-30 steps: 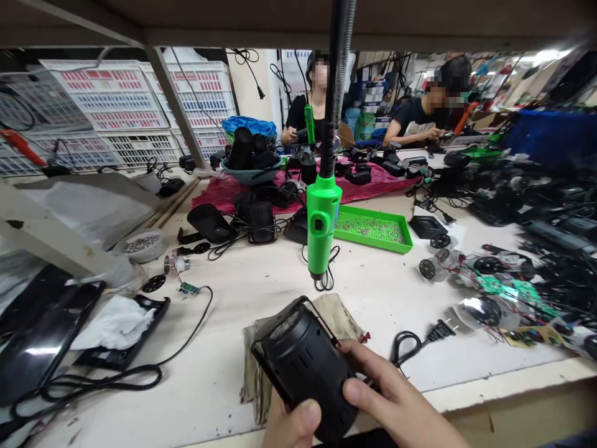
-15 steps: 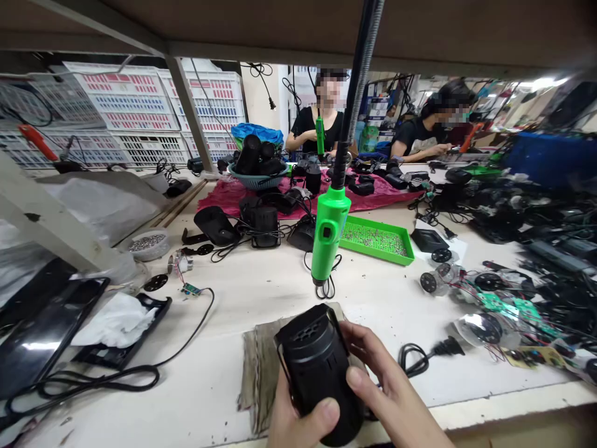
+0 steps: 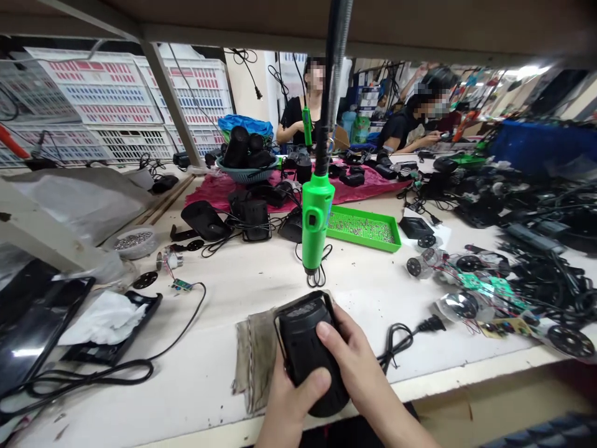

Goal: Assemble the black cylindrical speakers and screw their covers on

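Observation:
Both of my hands grip a black cylindrical housing [image 3: 301, 339] with a wire handle, held over a worn grey cloth [image 3: 254, 358] near the table's front edge. My left hand [image 3: 291, 404] wraps it from below with the thumb across its side. My right hand [image 3: 357, 373] closes over its right side, fingers on top. A green electric screwdriver [image 3: 316, 221] hangs from a spring cord just beyond the housing, its tip pointing down.
A green tray of screws [image 3: 366, 227] lies behind the screwdriver. A black power cord and plug [image 3: 410, 333] lies right of my hands. Circuit boards and reflectors [image 3: 485, 292] crowd the right side. Black trays and white cloth [image 3: 100, 323] lie left. Two people work at the far end.
The housing has been turned and lowered toward the cloth, and my right hand has slid further over its top. The view shifted slightly left.

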Demonstrator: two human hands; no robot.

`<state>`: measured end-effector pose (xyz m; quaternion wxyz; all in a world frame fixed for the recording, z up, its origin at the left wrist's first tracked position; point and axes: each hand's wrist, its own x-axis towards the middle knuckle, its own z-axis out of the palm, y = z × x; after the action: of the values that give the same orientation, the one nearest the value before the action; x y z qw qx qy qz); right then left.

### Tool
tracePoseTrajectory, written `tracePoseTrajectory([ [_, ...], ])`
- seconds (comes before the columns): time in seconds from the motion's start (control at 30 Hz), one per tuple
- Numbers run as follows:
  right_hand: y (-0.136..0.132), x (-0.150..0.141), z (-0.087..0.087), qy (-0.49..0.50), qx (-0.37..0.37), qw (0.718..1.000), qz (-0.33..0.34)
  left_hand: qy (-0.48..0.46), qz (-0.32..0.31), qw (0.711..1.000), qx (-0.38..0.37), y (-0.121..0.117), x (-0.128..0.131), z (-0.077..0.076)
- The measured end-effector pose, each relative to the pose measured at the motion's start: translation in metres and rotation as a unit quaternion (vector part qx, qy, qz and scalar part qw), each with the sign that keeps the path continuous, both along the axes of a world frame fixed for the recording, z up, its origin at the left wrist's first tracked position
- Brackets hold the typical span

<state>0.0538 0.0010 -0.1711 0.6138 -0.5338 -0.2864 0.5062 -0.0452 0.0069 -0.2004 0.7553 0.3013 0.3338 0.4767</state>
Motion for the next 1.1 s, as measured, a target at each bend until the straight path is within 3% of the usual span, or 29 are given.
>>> tracePoseTrajectory([
  [0.13, 0.0, 0.013, -0.001, -0.085, 0.013, 0.996, -0.001, -0.004, 0.027, 0.994, -0.108, 0.008, -0.007, 0.002],
  [0.27, -0.015, 0.034, 0.001, -0.231, 0.028, 0.972, -0.044, -0.066, -0.011, 0.981, -0.181, 0.022, -0.016, 0.001],
  [0.4, -0.035, 0.041, 0.007, -0.382, 0.035, 0.924, -0.002, -0.101, -0.026, 0.975, -0.196, 0.027, -0.017, 0.004],
  [0.63, -0.045, 0.03, 0.007, -0.463, 0.019, 0.879, 0.11, -0.114, -0.023, 0.973, -0.2, 0.025, -0.018, 0.007],
  [0.8, -0.044, 0.022, 0.001, -0.584, 0.074, 0.803, 0.095, -0.113, 0.01, 0.973, -0.203, 0.023, -0.012, 0.01],
  [0.83, -0.044, 0.021, 0.002, -0.576, 0.066, 0.81, 0.09, -0.111, 0.023, 0.973, -0.2, 0.021, -0.011, 0.009],
  [0.97, -0.042, 0.022, 0.013, -0.419, -0.038, 0.901, 0.104, -0.089, 0.048, 0.983, -0.155, 0.014, -0.017, -0.009],
  [1.1, -0.036, 0.024, 0.017, -0.294, -0.088, 0.94, 0.147, -0.054, -0.006, 0.994, -0.09, 0.006, -0.031, -0.031],
])
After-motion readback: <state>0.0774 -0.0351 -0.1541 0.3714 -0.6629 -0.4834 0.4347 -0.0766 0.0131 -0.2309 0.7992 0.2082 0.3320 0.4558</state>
